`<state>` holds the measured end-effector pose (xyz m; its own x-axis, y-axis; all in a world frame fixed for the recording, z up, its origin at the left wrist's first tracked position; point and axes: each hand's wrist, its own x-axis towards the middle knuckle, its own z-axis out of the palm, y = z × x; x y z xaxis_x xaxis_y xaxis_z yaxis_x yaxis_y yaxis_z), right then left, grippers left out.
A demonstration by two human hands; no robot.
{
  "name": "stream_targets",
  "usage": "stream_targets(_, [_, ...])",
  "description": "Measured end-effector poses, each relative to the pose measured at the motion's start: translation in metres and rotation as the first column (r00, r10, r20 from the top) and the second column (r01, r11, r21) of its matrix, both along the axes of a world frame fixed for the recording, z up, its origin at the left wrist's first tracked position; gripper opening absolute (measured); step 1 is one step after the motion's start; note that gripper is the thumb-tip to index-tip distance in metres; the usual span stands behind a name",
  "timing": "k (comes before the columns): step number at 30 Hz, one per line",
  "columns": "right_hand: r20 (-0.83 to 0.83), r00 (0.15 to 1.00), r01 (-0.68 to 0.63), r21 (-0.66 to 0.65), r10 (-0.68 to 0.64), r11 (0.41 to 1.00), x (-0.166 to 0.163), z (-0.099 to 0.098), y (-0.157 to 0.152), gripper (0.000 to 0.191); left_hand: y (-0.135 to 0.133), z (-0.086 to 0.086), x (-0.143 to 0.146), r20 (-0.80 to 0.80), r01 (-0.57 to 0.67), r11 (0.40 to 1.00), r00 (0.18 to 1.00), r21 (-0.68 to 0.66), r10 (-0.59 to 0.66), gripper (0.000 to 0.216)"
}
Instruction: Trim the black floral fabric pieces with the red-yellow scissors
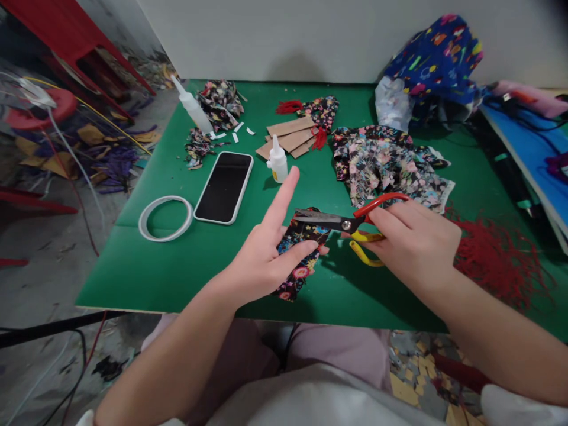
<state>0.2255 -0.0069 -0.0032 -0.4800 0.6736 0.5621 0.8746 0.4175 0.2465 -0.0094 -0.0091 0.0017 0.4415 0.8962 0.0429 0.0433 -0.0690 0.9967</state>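
My left hand (266, 254) pinches a small piece of black floral fabric (298, 269) over the green table (146, 272), with the index finger stretched out and up. My right hand (412, 242) grips scissors (341, 223) with a red and a yellow handle. Their blades lie closed across the top edge of the fabric piece, pointing left.
A phone (224, 186) lies face up beside a ring of white tape (165, 218). Two glue bottles (277, 160) (193, 106), brown card pieces (290, 137), floral fabric heaps (386, 163), red tassel threads (497, 257) and a blue patterned bag (437, 59) lie around.
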Motion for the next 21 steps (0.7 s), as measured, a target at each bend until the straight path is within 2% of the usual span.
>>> stream_targets(6, [-0.023, 1.0, -0.007, 0.015, 0.007, 1.0, -0.001, 0.0, 0.0, 0.021, 0.001, -0.001, 0.0, -0.009, 0.021, 1.0, 1.0, -0.003, -0.021, 0.081])
stream_targets(9, [-0.147, 0.989, -0.036, -0.026, 0.032, 0.999, -0.001, -0.001, 0.003, 0.019, 0.002, -0.002, 0.0, -0.016, 0.006, 1.0, 1.0, 0.001, -0.006, 0.079])
stream_targets(13, [-0.341, 0.94, -0.047, -0.126, 0.001, 0.991, 0.001, -0.001, 0.005, 0.021, 0.001, -0.002, 0.0, -0.023, -0.049, 0.998, 0.999, -0.046, 0.048, 0.078])
stream_targets(18, [-0.404, 0.913, -0.044, -0.229, -0.054, 0.973, -0.001, -0.004, 0.01, 0.031, 0.0, -0.001, 0.001, 0.011, -0.025, 0.992, 1.0, -0.126, 0.026, 0.051])
stream_targets(21, [-0.419, 0.904, -0.052, -0.301, -0.083, 0.952, -0.002, -0.008, 0.012, 0.031, 0.002, -0.001, 0.001, 0.03, -0.074, 0.993, 0.997, -0.089, 0.077, 0.036])
